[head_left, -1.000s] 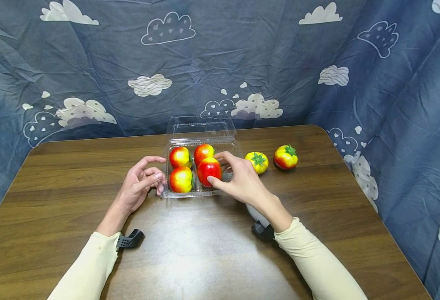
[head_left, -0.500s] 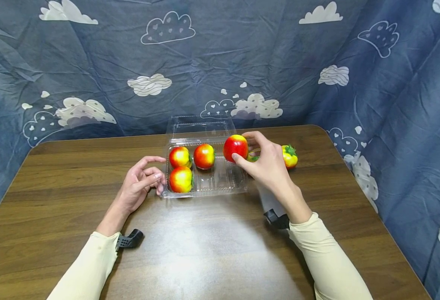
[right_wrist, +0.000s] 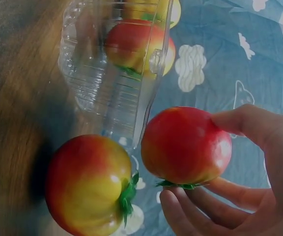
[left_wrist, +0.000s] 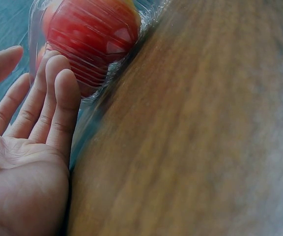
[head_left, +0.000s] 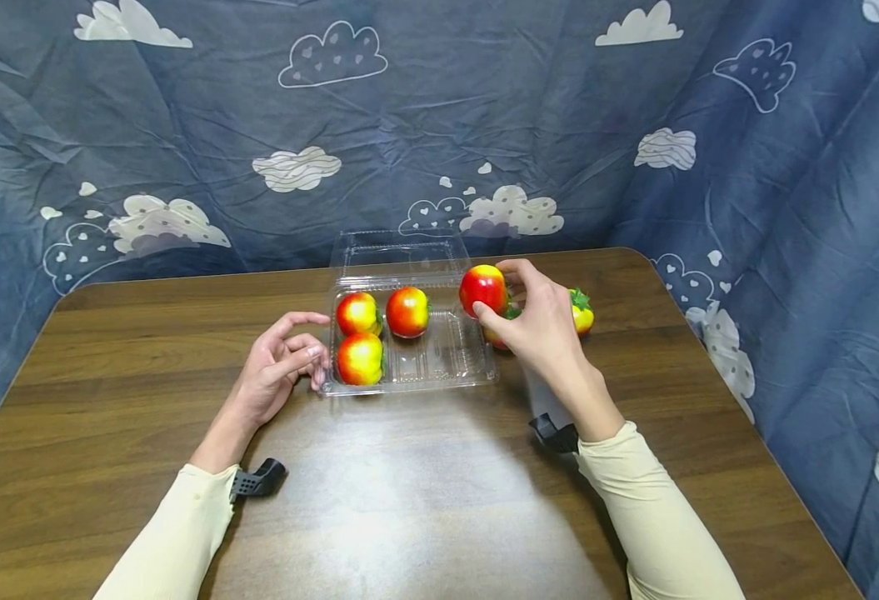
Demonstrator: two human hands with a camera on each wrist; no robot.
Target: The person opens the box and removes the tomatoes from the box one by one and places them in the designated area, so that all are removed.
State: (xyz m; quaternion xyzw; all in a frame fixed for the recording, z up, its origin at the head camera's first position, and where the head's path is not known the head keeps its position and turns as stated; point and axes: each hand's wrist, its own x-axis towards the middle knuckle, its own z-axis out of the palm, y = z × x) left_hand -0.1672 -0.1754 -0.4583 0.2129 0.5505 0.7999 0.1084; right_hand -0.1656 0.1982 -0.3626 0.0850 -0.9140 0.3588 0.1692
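My right hand (head_left: 546, 321) pinches a red and yellow toy tomato (head_left: 483, 290) between thumb and fingers, above the right back corner of a clear plastic clamshell box (head_left: 439, 386). In the right wrist view the held tomato (right_wrist: 185, 147) has its green leafy top turned toward the fingers. Three similar tomatoes lie in the box: one at back left (head_left: 357, 313), one at front left (head_left: 360, 359), one at back (head_left: 407, 312) beside them. My left hand (head_left: 282, 362), fingers loosely bent, rests its fingertips at the box's left wall; the left wrist view shows them against the ribbed plastic (left_wrist: 90, 69).
The box's hinged lid (head_left: 402, 254) stands raised at the back, near the cloud-print curtain (head_left: 559, 108). Right of the box, a tomato (right_wrist: 90, 187) sits on the wooden table (head_left: 379, 500), mostly behind my right hand in the head view. Another tomato (head_left: 581, 315) lies farther right.
My right hand has lifted the tomato from the box's front part and carried it right and back, slowing over the last half second. The left hand stays at the box.
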